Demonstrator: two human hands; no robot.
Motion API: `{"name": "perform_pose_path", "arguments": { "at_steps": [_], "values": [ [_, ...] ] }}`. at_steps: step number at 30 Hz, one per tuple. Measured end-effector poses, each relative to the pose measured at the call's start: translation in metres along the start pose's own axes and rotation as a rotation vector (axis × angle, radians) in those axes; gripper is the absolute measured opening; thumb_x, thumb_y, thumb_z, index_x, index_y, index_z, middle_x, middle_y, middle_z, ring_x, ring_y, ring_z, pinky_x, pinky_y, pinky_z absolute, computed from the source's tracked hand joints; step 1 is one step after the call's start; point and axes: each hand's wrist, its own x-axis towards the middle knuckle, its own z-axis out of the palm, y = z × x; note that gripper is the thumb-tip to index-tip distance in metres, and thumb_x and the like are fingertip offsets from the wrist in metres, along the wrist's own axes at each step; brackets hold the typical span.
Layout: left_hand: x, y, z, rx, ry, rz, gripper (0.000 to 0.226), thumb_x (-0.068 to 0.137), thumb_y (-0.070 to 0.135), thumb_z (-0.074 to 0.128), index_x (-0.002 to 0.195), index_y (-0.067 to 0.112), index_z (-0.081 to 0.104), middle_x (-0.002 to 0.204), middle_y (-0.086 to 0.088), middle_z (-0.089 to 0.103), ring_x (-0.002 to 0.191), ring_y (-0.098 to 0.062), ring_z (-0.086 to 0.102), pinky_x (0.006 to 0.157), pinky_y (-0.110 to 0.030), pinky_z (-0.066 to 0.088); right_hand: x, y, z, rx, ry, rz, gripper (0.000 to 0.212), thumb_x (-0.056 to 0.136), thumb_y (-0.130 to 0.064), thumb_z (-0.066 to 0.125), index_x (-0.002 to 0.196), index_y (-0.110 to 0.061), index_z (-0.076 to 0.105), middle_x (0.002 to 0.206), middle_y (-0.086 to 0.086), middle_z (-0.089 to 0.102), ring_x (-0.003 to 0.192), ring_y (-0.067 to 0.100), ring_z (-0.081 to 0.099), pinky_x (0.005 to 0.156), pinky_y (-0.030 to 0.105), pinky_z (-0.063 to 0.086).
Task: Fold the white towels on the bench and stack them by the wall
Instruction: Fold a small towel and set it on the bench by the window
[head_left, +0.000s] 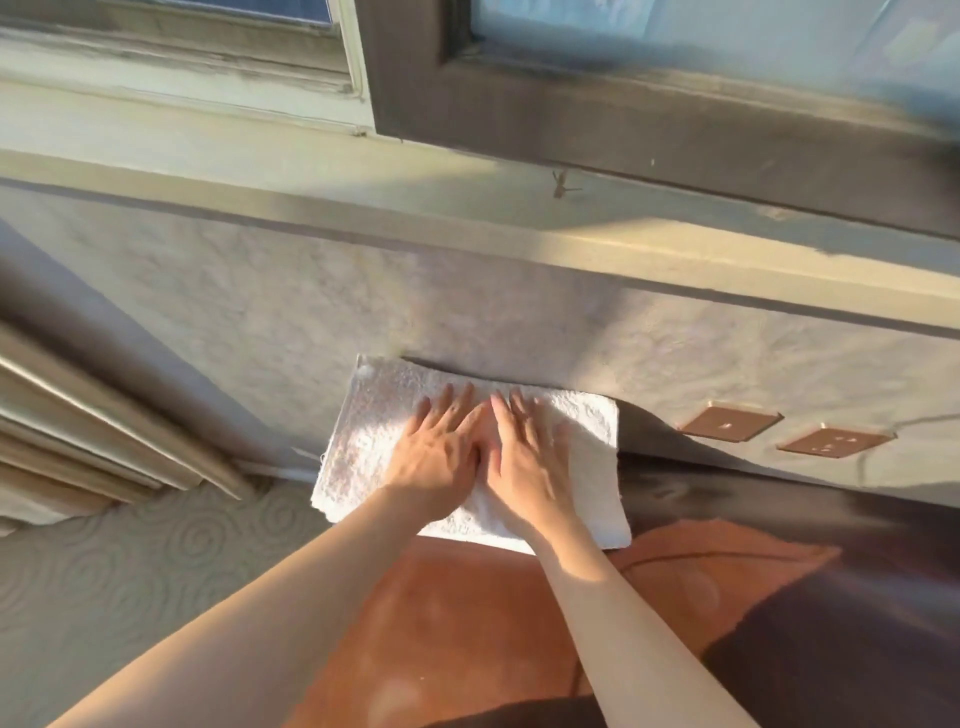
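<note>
against the pale textured wall (270, 312), a folded white terry towel (363, 441) lies on the dark desk (831, 597). left hand (436, 457) and right hand (524, 462) rest flat on it, side by side, fingers (457, 405) straight and spread, forearms extended forward.

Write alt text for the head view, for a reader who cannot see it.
Both open hands, left and right, press flat on a folded white terry towel lying on a reddish-brown leather bench against a textured pale wall. Two brown wall sockets sit to the right.
</note>
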Motion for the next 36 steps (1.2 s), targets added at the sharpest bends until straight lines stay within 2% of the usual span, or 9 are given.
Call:
{"name": "perform_pose_path", "arguments": {
  "at_steps": [2, 5, 10, 15, 20, 23, 27, 31, 36],
  "values": [
    [0.002, -0.012, 0.012, 0.082, 0.028, -0.027, 0.061, 0.104, 0.048, 0.017, 0.162, 0.032, 0.007, 0.17, 0.002, 0.003, 0.157, -0.021, -0.005, 0.126, -0.039, -0.01, 0.0, 0.012, 0.014, -0.056, 0.071, 0.015, 0.058, 0.104, -0.043, 0.038, 0.159, -0.031, 0.024, 0.167, -0.003, 0.015, 0.156, 0.022, 0.008, 0.126, 0.05, 0.0],
    [0.0, -0.043, 0.006, 0.158, 0.109, -0.077, 0.073, 0.097, 0.061, 0.004, 0.161, 0.031, 0.016, 0.168, 0.002, 0.018, 0.157, -0.02, 0.009, 0.127, -0.039, 0.001, -0.006, 0.043, 0.017, -0.089, 0.178, 0.041, 0.061, 0.1, -0.05, 0.032, 0.157, -0.027, 0.031, 0.165, -0.003, 0.023, 0.154, 0.018, 0.014, 0.126, 0.046, 0.008],
    [0.007, -0.043, 0.003, 0.153, 0.084, -0.122, 0.074, 0.096, 0.062, 0.004, 0.162, 0.029, 0.017, 0.168, 0.003, 0.014, 0.157, -0.021, 0.006, 0.127, -0.042, 0.001, 0.003, 0.026, 0.018, -0.081, 0.183, 0.174, 0.066, 0.099, -0.05, 0.022, 0.159, -0.022, 0.027, 0.166, 0.002, 0.021, 0.155, 0.023, 0.013, 0.126, 0.05, 0.003],
    [0.012, -0.028, 0.016, 0.083, 0.05, 0.117, 0.062, 0.101, 0.044, 0.015, 0.161, 0.029, 0.015, 0.167, 0.008, 0.014, 0.156, -0.019, 0.005, 0.127, -0.044, 0.006, 0.007, 0.011, 0.025, -0.09, 0.159, -0.041, 0.058, 0.1, -0.042, 0.028, 0.153, -0.023, 0.041, 0.163, 0.0, 0.029, 0.154, 0.022, 0.02, 0.125, 0.049, 0.013],
    [0.004, -0.063, 0.011, 0.236, 0.074, -0.037, 0.063, 0.103, 0.06, 0.002, 0.161, 0.035, 0.001, 0.169, 0.006, 0.006, 0.157, -0.015, 0.0, 0.127, -0.037, -0.005, -0.006, 0.065, 0.015, -0.088, 0.151, 0.11, 0.059, 0.102, -0.049, 0.025, 0.159, -0.037, 0.02, 0.168, -0.009, 0.009, 0.156, 0.015, 0.002, 0.127, 0.044, 0.002],
    [-0.003, -0.061, 0.006, 0.231, 0.068, -0.057, 0.075, 0.096, 0.065, -0.005, 0.162, 0.029, 0.006, 0.169, 0.005, 0.008, 0.157, -0.015, 0.001, 0.127, -0.036, -0.007, -0.012, 0.087, 0.007, -0.044, 0.035, 0.175, 0.057, 0.104, -0.044, 0.017, 0.16, -0.04, 0.003, 0.166, -0.015, -0.008, 0.154, 0.009, -0.01, 0.126, 0.048, 0.0],
    [-0.001, -0.053, 0.0, 0.176, 0.036, -0.057, 0.075, 0.096, 0.062, -0.008, 0.163, 0.028, 0.003, 0.17, 0.004, 0.002, 0.157, -0.019, -0.007, 0.126, -0.038, -0.01, -0.019, 0.092, -0.005, -0.113, -0.08, 0.251, 0.057, 0.104, -0.048, 0.007, 0.158, -0.039, -0.009, 0.165, -0.013, -0.017, 0.155, 0.013, -0.011, 0.124, 0.041, -0.011],
    [-0.015, -0.02, -0.001, -0.006, -0.052, 0.131, 0.066, 0.099, 0.063, 0.005, 0.16, 0.04, -0.004, 0.167, 0.013, -0.009, 0.155, -0.014, -0.013, 0.126, -0.035, -0.008, -0.056, 0.074, -0.021, -0.086, -0.063, 0.235, 0.063, 0.1, -0.056, 0.004, 0.16, -0.036, -0.004, 0.168, -0.008, -0.009, 0.155, 0.017, -0.008, 0.125, 0.045, -0.005],
    [-0.021, 0.062, -0.016, 0.041, -0.095, 0.367, 0.063, 0.095, 0.071, -0.002, 0.153, 0.05, -0.016, 0.164, 0.019, -0.014, 0.153, -0.008, -0.015, 0.124, -0.028, -0.009, -0.114, 0.093, -0.065, -0.055, 0.024, 0.305, 0.062, 0.104, -0.056, 0.01, 0.161, -0.031, 0.001, 0.169, -0.003, -0.006, 0.156, 0.022, -0.004, 0.126, 0.047, 0.003]
  ]
}}
